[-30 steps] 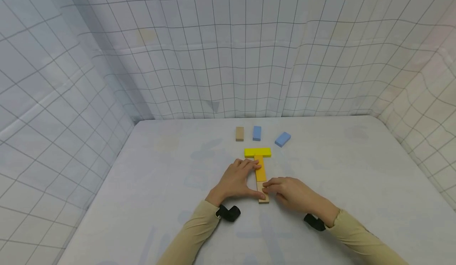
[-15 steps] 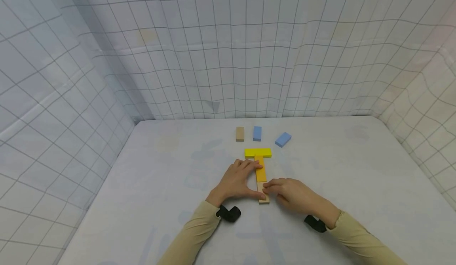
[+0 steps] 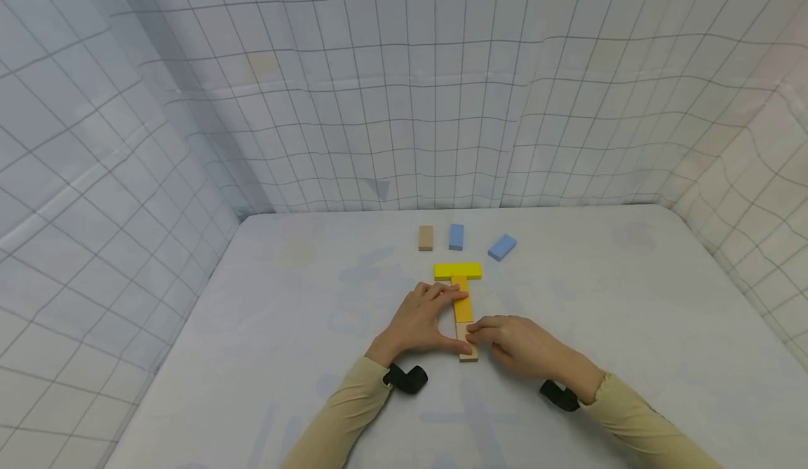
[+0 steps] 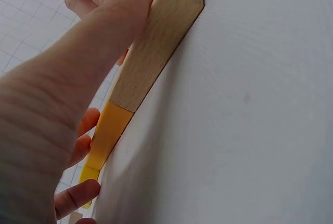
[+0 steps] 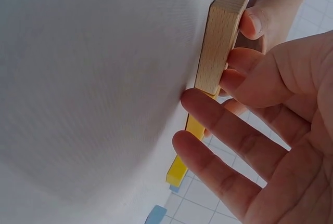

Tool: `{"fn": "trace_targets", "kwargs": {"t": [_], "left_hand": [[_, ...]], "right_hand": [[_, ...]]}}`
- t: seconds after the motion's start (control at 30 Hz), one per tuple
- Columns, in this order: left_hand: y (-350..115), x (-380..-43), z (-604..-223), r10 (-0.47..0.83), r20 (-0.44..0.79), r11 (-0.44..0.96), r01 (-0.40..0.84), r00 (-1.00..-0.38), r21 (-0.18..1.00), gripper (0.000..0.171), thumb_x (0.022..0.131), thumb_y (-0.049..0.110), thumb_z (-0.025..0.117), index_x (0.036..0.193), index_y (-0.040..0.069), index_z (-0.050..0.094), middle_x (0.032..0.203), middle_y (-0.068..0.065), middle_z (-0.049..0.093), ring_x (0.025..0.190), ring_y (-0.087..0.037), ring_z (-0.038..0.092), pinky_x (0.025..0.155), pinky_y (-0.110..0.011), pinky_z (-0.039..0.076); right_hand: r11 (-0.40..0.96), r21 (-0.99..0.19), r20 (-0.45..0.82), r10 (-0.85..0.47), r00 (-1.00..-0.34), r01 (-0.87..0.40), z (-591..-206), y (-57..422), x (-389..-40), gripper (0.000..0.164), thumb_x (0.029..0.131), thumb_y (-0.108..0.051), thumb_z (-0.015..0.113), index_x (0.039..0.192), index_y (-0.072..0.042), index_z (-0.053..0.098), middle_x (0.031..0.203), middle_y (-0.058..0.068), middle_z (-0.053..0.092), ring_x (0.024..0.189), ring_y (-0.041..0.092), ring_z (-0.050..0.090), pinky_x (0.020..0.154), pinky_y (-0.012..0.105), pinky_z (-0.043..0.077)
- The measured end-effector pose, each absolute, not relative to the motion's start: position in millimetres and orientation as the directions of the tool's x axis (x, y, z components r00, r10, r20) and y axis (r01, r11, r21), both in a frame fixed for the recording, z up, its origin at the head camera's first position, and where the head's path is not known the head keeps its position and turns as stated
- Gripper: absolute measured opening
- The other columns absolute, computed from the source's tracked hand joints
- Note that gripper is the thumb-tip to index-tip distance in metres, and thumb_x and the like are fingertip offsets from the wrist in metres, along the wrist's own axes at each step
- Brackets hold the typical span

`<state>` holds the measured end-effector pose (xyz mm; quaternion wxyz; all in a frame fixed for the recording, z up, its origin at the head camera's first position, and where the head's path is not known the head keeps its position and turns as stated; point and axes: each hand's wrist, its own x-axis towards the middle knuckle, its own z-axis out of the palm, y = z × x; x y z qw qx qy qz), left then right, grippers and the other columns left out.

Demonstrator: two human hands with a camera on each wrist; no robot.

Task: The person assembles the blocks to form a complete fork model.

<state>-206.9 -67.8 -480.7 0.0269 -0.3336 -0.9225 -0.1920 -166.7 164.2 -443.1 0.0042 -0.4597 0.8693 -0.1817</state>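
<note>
A yellow block [image 3: 457, 270] lies crosswise on the table. An orange block [image 3: 463, 310] runs from its middle towards the person, and a plain wooden block [image 3: 462, 329] continues that line end to end. My left hand [image 3: 418, 320] spans the line from the left, fingertips on the orange block and thumb on the near part of the wooden one [image 4: 151, 57]. From the right, my right hand [image 3: 520, 343] touches the wooden block's upper face with its thumb and a fingertip. Its other fingers extend loosely alongside in the right wrist view.
Beyond the yellow block lie another wooden block [image 3: 426, 238], a blue block [image 3: 456, 236] and a second, slanted blue block [image 3: 502, 247]. White grid-patterned curtains [image 3: 404, 104] surround the white table [image 3: 303, 315] at the back and sides.
</note>
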Motion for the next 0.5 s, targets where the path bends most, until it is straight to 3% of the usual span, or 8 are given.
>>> {"fn": "trace_targets", "kwargs": {"t": [0.5], "left_hand": [[-67.0,-204.6,-476.6,0.6,0.177,0.703,0.62,-0.78,0.349,0.092,0.063,0.074,0.069,0.14,0.028,0.048,0.141,0.005,0.041,0.112,-0.02,0.039,0.089,-0.039,0.036]], "right_hand": [[0.522,-0.315,0.122,-0.806,-0.58,-0.792,-437.0,163.5,-169.3,0.031,0.084,0.005,0.062,0.112,-0.006,0.069,0.117,0.003,0.063,0.107,0.021,0.059,0.086,0.039,0.048]]}}
